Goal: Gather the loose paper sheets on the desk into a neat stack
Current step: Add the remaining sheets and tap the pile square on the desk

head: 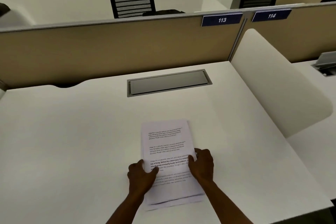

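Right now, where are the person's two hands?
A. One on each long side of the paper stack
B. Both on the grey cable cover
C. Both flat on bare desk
A: the left hand and right hand flank the paper stack.

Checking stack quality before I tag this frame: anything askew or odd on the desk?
Minor only. The paper stack sits slightly rotated against the desk edge, and its near edge shows sheet edges fanned, not flush. The left hand and right hand press its two sides. No loose sheets elsewhere, nothing spilled or damaged.
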